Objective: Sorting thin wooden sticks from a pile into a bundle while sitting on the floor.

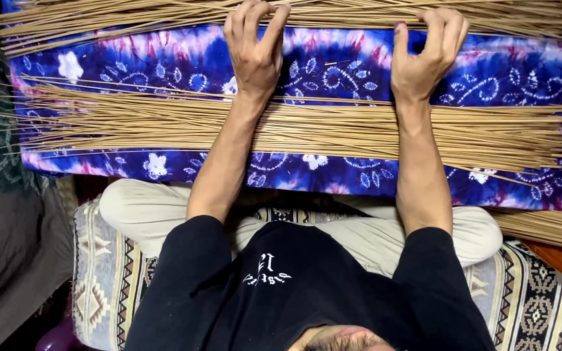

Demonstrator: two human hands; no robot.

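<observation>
Down on the far side of the blue and purple tie-dyed cloth (333,65), a long row of thin tan sticks (131,16) runs from the left edge to the right. A second, thicker layer of sticks (131,123) lies nearer the person, also spread lengthwise across the cloth, and both forearms pass over it. Left of centre, the left hand (255,52) reaches to the far row, its fingers (274,26) curled down onto the sticks; the grip presses on them rather than closing round any, as far as can be seen. Further right, the right hand (424,55) does the same, fingertips hooked over the far row. At the far right, below the cloth's edge, more sticks (541,227) rest beside a patterned cushion (528,299) on which the person sits cross-legged.
</observation>
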